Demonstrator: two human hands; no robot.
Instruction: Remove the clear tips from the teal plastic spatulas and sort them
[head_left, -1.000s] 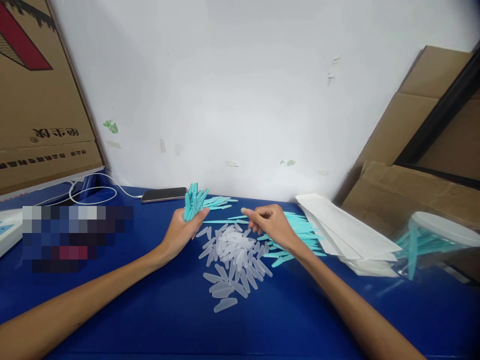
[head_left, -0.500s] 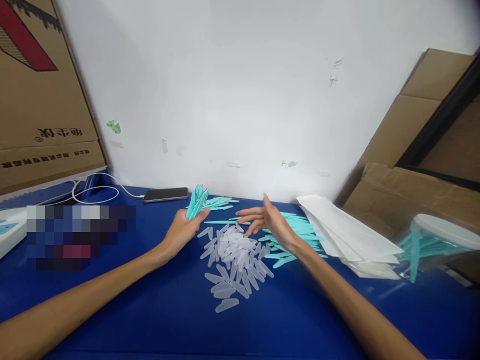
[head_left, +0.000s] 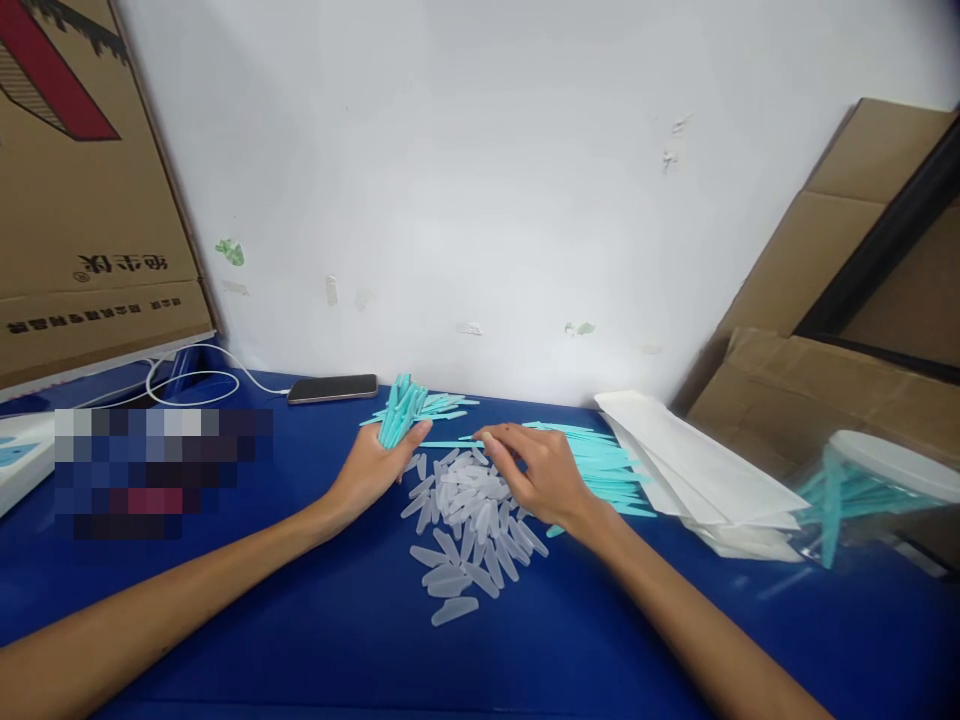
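My left hand [head_left: 375,462] is wrapped round a bundle of slim turquoise eyebrow razors [head_left: 403,408], whose ends stick up above the thumb. My right hand [head_left: 544,470] is closed in a pinch at the right end of a single turquoise razor [head_left: 452,444] lying level behind the caps. Between the hands, a loose heap of frosted translucent caps [head_left: 469,495] spreads toward me on the blue table [head_left: 360,620]. Partly hidden by my right hand is a pile of turquoise razors [head_left: 607,465]. Another small pile [head_left: 446,405] lies just behind the bundle.
A phone [head_left: 332,388] with a white cable lies against the wall. White paper sleeves [head_left: 697,460] are stacked on the right, beside a clear tub with a white lid [head_left: 896,465] holding turquoise razors. Cardboard boxes [head_left: 90,200] stand at both sides. A blurred patch covers the left.
My right hand has turned over and gone from spread fingers to a pinch at the single razor's end. My left hand, with its bundle, has shifted slightly right.
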